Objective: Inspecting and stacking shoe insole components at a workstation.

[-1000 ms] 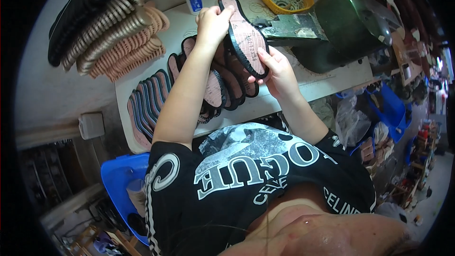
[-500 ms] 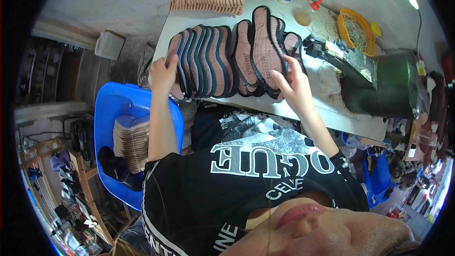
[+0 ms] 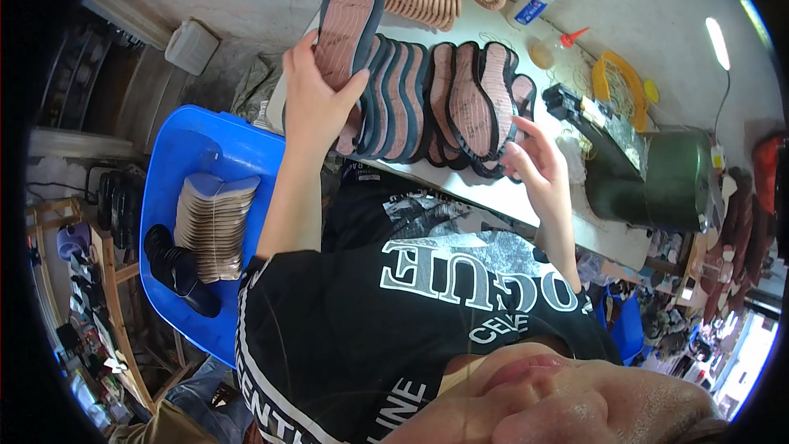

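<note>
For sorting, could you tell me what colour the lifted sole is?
Pinkish-brown with a black rim, the sole, head view.

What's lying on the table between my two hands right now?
In the head view, a row of overlapping pink shoe soles with dark rims fills the stretch between the left hand, which holds one lifted sole, and the right hand.

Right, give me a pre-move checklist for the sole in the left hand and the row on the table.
1. Left hand grips the lifted sole: ok.
2. Lifted sole clear of the row of soles at its top end: ok; its lower end, behind the fingers: cannot tell.
3. Right hand rests at the row's right end: ok.
4. Row overlapped and on the table: ok.
5. Blue bin with stacked insoles beside the left arm: ok.
6. Glue on the soles: cannot tell.
</note>
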Demonstrator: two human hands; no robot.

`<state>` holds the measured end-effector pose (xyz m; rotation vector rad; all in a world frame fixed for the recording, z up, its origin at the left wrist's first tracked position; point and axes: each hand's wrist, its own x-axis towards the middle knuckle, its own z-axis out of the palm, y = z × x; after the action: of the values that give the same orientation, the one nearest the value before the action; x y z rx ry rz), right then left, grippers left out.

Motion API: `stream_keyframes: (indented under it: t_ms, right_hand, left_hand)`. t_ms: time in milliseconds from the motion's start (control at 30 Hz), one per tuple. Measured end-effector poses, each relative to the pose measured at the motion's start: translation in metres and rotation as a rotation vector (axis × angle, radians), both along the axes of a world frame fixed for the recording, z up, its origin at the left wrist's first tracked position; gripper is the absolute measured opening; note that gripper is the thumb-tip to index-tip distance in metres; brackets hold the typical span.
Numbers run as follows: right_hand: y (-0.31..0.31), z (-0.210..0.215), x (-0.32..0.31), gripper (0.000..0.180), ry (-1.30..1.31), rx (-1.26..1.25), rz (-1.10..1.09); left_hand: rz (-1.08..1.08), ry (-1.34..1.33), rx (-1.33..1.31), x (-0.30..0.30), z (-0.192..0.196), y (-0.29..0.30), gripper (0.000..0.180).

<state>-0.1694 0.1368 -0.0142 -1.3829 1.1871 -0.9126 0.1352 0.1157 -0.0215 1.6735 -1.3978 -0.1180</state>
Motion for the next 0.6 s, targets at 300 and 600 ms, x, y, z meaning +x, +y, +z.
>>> stream_keyframes:
  t_ms: [300,600]
  right_hand:
    - [0.01,-0.007,0.017,0.055,-0.014,-0.159,0.111]
    - [0.02,-0.014,-0.035,0.058,-0.645,0.111,0.436]
  left_hand:
    - [-0.751,1.013,0.255,-0.121,-0.015,-0.013,0.101]
    - [-1.005,1.409,0.491,-0.141,0.001,-0.039,0.041]
